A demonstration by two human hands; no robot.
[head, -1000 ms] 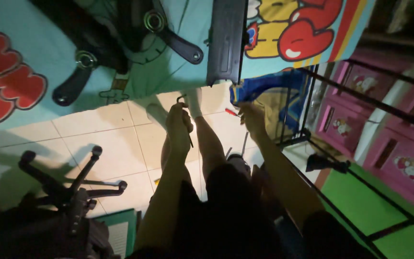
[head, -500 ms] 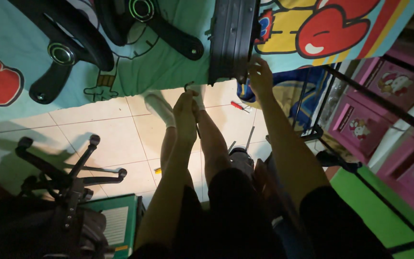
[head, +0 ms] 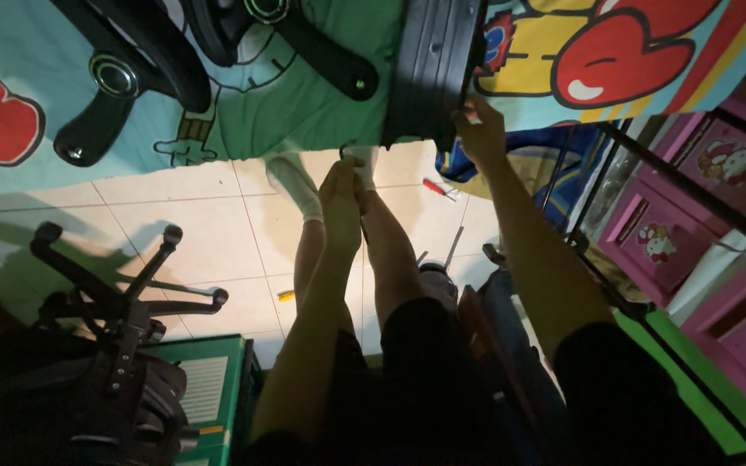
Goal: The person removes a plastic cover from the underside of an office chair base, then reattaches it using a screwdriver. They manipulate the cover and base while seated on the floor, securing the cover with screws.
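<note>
Black ribbed plastic, a long chair panel (head: 433,69), stands on end at the edge of the cartoon-printed bedspread (head: 252,103), its lower end just above the pale floor tiles (head: 209,233). The right hand (head: 479,129) is closed around the panel's lower right edge, fingers curled onto it. Just left of that, the left hand (head: 343,194) is clenched around a small dark hooked tool (head: 344,152), its bent tip reaching up near the panel's lower end; I cannot tell whether it touches. Two feet in white socks (head: 295,185) lie on the tiles beside that hand. A red-handled screwdriver (head: 435,187) lies on the floor nearby. Farther left stands a black chair base (head: 123,293), and pink drawers (head: 692,216) line the right side.
</note>
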